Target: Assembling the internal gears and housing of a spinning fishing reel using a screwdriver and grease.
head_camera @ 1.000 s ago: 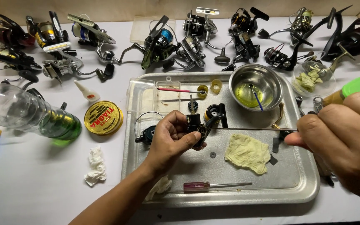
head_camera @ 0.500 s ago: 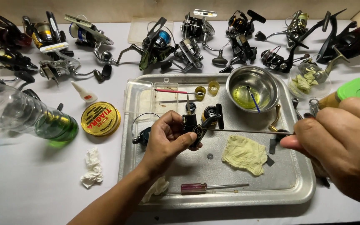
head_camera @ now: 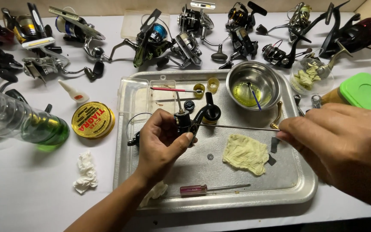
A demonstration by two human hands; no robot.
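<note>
While the black reel body (head_camera: 184, 122) is held over the middle of the metal tray (head_camera: 305, 189), a thin metal rod (head_camera: 237, 127) is kept running level from it toward the right. The left hand (head_camera: 162, 144) is closed around the reel body, thumb pressed near the point where the rod enters. The right hand (head_camera: 344, 144) is closed on the rod's right end, pinched between fingertips at the tray's right edge.

Change noted against the earlier views: the rod was held in the same line a second ago, and the right hand is seen slightly farther right now, so a little more rod appears to be exposed. It is judged that the rod is being drawn out of, or worked through, the reel body; which of the two cannot be told.

Around the hands, on the tray: a yellowish cloth (head_camera: 245, 153) just near of the rod, a red-handled screwdriver (head_camera: 213, 188) at the near edge, a steel bowl (head_camera: 254, 86) with yellow liquid at the far right. Off the tray, on the white bench (head_camera: 31, 197): a round yellow tin (head_camera: 93, 120) and a green-tinted bottle (head_camera: 20, 122) to the left, a row of fishing reels (head_camera: 185, 38) along the far side.
</note>
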